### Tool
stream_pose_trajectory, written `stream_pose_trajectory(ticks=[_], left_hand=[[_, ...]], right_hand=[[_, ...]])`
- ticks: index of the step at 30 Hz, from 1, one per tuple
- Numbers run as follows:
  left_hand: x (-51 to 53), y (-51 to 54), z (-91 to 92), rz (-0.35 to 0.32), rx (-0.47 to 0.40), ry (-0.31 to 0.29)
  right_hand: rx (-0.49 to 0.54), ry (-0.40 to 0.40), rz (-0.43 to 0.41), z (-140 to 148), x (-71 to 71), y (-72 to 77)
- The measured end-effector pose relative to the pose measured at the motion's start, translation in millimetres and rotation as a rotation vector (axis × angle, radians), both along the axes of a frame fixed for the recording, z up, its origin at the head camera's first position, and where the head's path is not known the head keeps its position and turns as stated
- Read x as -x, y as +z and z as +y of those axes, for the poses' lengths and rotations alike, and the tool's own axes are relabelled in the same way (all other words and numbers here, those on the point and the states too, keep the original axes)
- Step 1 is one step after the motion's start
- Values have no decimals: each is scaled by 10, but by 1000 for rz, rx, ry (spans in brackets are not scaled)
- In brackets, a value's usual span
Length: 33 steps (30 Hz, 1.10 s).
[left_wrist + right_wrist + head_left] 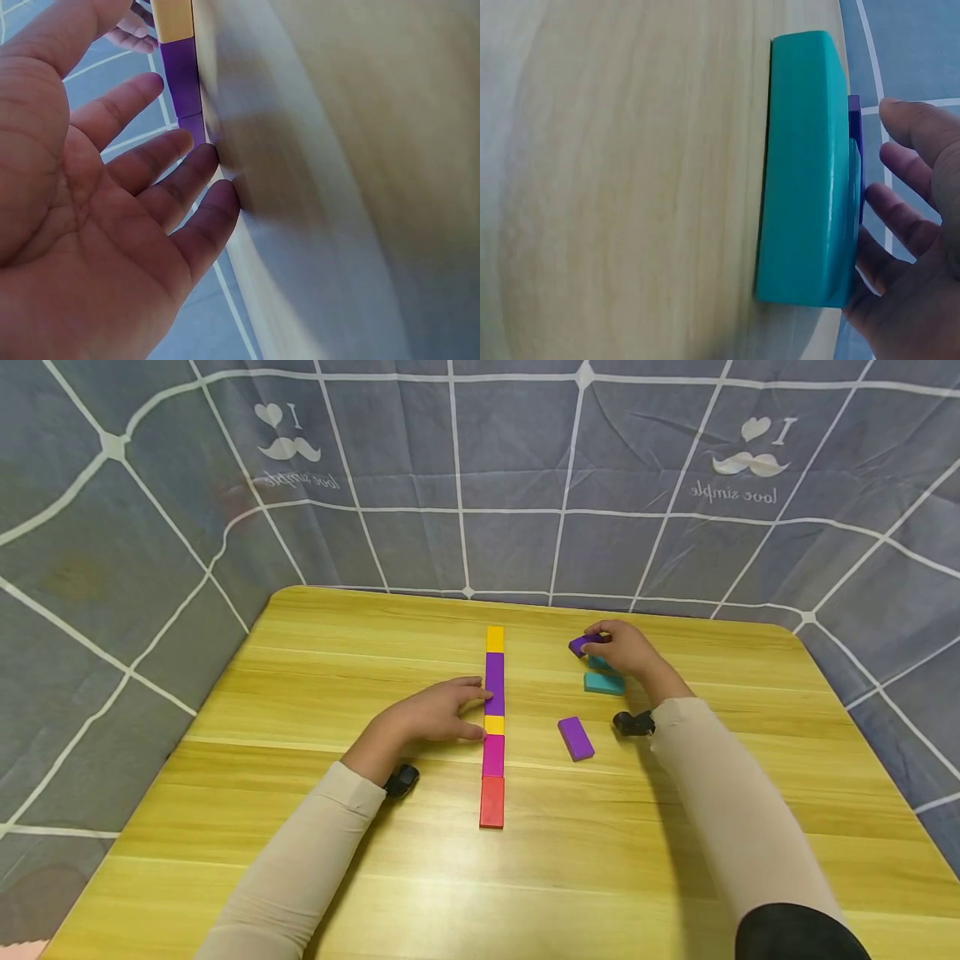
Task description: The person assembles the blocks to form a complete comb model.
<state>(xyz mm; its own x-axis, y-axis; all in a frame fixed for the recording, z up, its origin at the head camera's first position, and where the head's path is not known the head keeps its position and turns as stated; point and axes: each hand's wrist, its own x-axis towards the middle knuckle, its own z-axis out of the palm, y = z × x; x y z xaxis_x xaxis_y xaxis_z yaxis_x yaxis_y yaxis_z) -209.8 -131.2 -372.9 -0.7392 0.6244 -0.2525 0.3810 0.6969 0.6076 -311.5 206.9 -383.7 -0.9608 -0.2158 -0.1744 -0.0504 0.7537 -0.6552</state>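
Four colours are making up your row in the head view: red block point(492, 802) sitting at 6 o'clock, then magenta block point(493, 756), near yellow block point(494, 726), purple stretch point(495, 675), far yellow block point(495, 639) at 12. Your left hand point(435, 713) is overlapping its 9 o'clock edge. Your right hand point(626, 649) is partly covering the upper purple block point(577, 647); teal blocks point(603, 684) are lying at 5, lower purple block point(575, 738) at 6. Left wrist: your digits are standing apart. Right wrist: your hand is showing at 3 o'clock; clamped or not, can't tell.
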Motion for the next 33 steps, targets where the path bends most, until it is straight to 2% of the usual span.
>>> stream_pose_trajectory(ticks=[7, 14, 22, 26, 33], left_hand=[[-11, 2, 7, -7, 14, 17], [-7, -4, 11, -10, 18, 19], [2, 25, 32, -10, 18, 12], [-7, 49, 43, -19, 27, 19], [-1, 27, 53, -3, 39, 24]], right_hand=[[-57, 38, 23, -52, 21, 15], [-49, 12, 24, -124, 77, -5], [-48, 47, 90, -180, 127, -49], [-45, 29, 86, -202, 128, -64], [-37, 3, 81, -274, 121, -93]])
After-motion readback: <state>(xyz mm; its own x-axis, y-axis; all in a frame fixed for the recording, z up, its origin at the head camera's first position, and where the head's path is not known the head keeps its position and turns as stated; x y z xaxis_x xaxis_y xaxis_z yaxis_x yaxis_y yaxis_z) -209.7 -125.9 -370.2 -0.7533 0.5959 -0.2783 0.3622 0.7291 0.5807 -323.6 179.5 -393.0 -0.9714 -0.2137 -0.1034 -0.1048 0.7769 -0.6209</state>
